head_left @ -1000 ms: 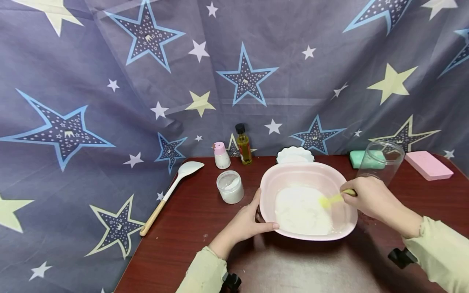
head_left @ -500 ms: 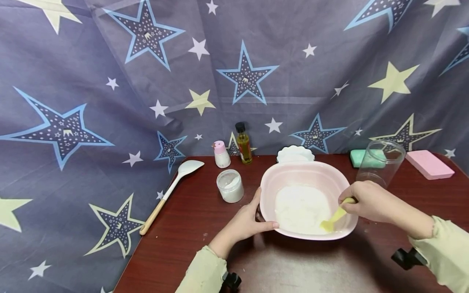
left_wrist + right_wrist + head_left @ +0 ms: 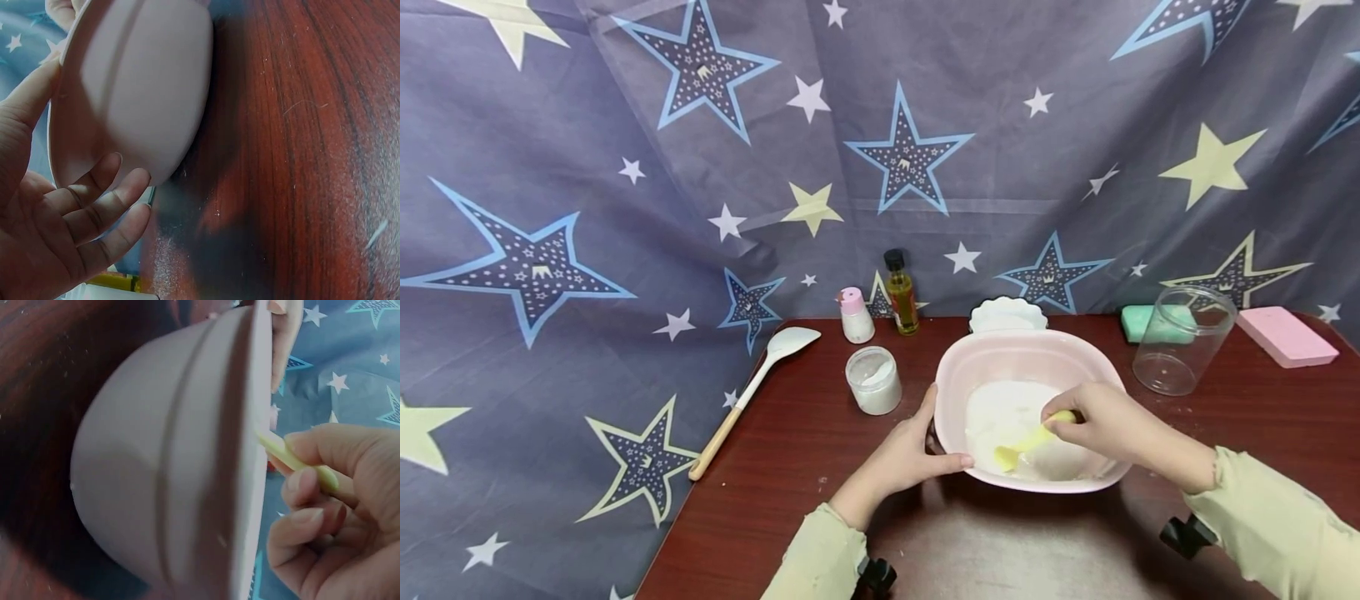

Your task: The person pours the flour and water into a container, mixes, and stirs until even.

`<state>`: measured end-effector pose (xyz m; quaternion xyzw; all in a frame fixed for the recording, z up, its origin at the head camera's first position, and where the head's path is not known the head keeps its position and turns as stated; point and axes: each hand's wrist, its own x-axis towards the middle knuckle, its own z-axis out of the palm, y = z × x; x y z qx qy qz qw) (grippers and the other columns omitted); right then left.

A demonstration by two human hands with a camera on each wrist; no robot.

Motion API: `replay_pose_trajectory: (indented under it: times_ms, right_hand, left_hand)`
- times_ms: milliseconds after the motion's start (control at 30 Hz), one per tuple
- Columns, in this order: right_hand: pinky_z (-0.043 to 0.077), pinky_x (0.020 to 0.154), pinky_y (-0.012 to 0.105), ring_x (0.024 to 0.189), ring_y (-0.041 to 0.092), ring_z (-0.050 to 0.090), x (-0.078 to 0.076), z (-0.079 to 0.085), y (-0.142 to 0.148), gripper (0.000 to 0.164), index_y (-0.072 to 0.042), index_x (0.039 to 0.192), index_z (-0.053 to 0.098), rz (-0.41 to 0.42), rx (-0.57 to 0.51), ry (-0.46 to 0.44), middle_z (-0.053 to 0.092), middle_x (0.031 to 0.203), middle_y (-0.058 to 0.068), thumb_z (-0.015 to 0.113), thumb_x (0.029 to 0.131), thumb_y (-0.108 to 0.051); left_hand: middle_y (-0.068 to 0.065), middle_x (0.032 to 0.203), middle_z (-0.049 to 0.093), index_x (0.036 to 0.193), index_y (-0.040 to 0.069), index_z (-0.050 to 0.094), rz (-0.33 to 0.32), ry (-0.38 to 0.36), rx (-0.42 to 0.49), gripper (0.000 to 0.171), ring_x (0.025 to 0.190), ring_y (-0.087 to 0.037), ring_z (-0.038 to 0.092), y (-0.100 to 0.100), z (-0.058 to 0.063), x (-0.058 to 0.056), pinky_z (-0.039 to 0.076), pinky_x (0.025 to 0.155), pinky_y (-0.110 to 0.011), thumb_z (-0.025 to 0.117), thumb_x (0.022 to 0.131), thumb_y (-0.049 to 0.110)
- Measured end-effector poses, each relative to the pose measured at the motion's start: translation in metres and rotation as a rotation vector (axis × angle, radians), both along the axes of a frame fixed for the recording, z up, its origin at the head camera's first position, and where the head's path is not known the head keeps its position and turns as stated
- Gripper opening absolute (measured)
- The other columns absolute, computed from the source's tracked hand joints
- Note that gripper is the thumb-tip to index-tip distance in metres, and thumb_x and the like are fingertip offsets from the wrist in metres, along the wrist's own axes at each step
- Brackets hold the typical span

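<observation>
Left hand [image 3: 895, 462], fingers parted, grips the pale pink oval bowl [image 3: 1026, 354] right of centre. Right hand [image 3: 1108, 425], fingers curled, pinches a short yellow utensil [image 3: 1034, 438].

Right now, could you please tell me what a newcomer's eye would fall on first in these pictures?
Probably the pale pink basin with white contents, at the middle of the dark red table, its left side held by the left hand. The bright yellow spatula in the right hand would likely come next, its head inside the basin. Behind everything, the star-printed cloth fills the upper part of the head view.
</observation>
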<state>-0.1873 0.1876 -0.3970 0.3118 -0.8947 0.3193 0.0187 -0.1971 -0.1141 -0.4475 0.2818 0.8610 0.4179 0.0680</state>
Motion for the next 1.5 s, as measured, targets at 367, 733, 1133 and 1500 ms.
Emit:
replay_pose_trajectory:
  times_ms: [367,733,1133,1500]
  right_hand:
    - [0.035,0.054,0.022,0.056,-0.002,0.035,-0.008,-0.011,-0.025,0.014,-0.014,0.075,0.069,-0.098,-0.019,0.196,0.038,0.055,-0.020,0.071,0.081,-0.001]
    - [0.026,0.052,0.023,0.053,0.002,0.027,-0.008,-0.003,-0.007,0.030,-0.023,0.062,0.056,-0.191,0.106,0.183,0.026,0.054,-0.016,0.065,0.080,-0.001]
    - [0.030,0.049,0.029,0.051,0.010,0.030,-0.004,0.004,0.010,0.024,-0.019,0.062,0.062,-0.260,0.206,0.185,0.031,0.052,-0.014,0.068,0.078,-0.002]
    - [0.029,0.049,0.030,0.052,0.012,0.033,-0.002,0.008,0.031,0.031,-0.022,0.059,0.053,-0.286,0.276,0.244,0.032,0.054,-0.011,0.067,0.076,0.001]
  left_hand:
    - [-0.001,0.090,0.065,0.157,0.016,0.012,-0.001,-0.001,-0.003,0.106,0.072,-0.012,0.062,0.001,-0.001,0.000,0.050,0.065,-0.023,0.082,0.079,0.036]
    - [0.000,0.091,0.065,0.157,0.013,0.012,0.003,-0.002,-0.003,0.107,0.072,-0.011,0.062,0.001,-0.001,0.000,0.050,0.065,-0.023,0.082,0.079,0.035]
    - [0.003,0.089,0.064,0.157,0.012,0.011,0.006,-0.012,-0.007,0.108,0.070,-0.008,0.061,0.001,0.001,-0.001,0.050,0.064,-0.023,0.082,0.079,0.034]
    - [0.004,0.088,0.063,0.157,0.010,0.011,0.007,-0.007,-0.011,0.109,0.070,-0.007,0.060,0.000,-0.001,-0.001,0.050,0.065,-0.023,0.082,0.078,0.035]
